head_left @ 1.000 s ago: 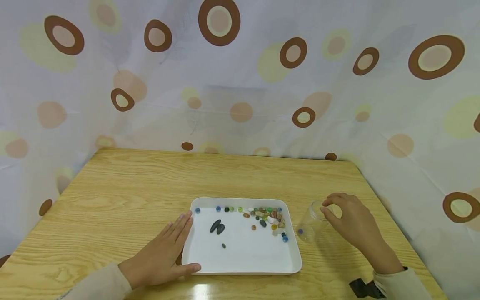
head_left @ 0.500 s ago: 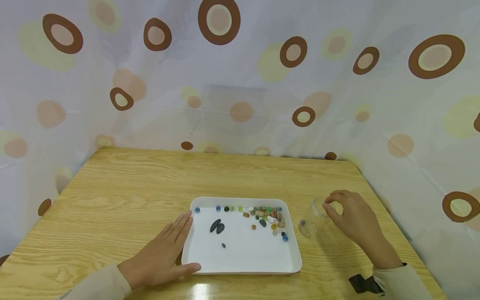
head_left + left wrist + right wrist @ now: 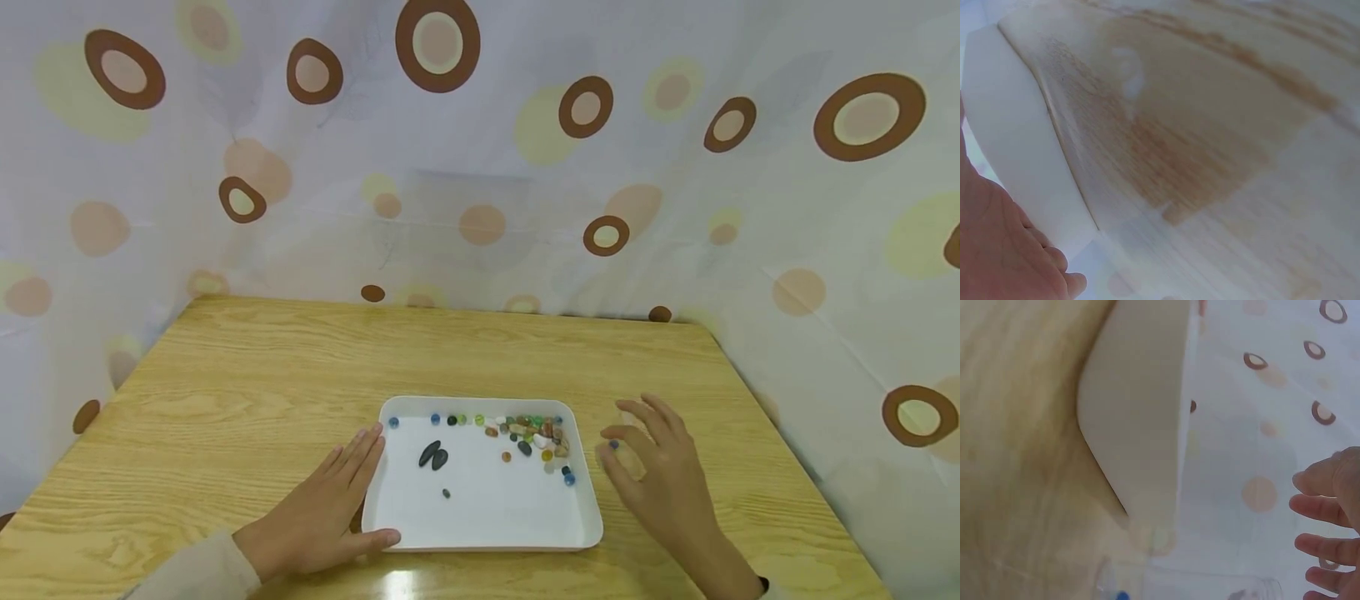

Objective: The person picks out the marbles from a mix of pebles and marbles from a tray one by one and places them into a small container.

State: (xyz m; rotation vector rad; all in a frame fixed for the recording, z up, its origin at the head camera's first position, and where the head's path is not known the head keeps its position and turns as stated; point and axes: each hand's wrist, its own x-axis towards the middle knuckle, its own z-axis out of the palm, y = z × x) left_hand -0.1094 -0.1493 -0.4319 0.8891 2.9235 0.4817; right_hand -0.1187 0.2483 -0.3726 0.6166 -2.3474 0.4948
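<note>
My left hand (image 3: 318, 508) rests along the left side of a white tray (image 3: 487, 521), its fingers straight and the thumb at the near left corner. In the left wrist view its palm and fingers (image 3: 1004, 250) lie beside the tray's outer wall. My right hand (image 3: 667, 479) hovers right of the tray, fingers spread and bent, holding nothing. Behind it in the head view is a clear jar, mostly hidden, with a blue marble (image 3: 613, 444) showing inside. The right wrist view shows the jar (image 3: 1191, 584) upright beside the tray, apart from the fingers (image 3: 1322, 509).
Colored marbles and polished stones (image 3: 536, 429) cluster in the tray's far right corner. Dark oval stones (image 3: 435, 455) and a small pebble (image 3: 446, 493) lie further left. The tray stands on a wooden table (image 3: 247, 400), with a patterned curtain (image 3: 480, 167) behind.
My right hand has left the jar's rim, opened its pinched fingers and come left toward the tray. The marble in the jar has shifted slightly. My left hand has stayed in place.
</note>
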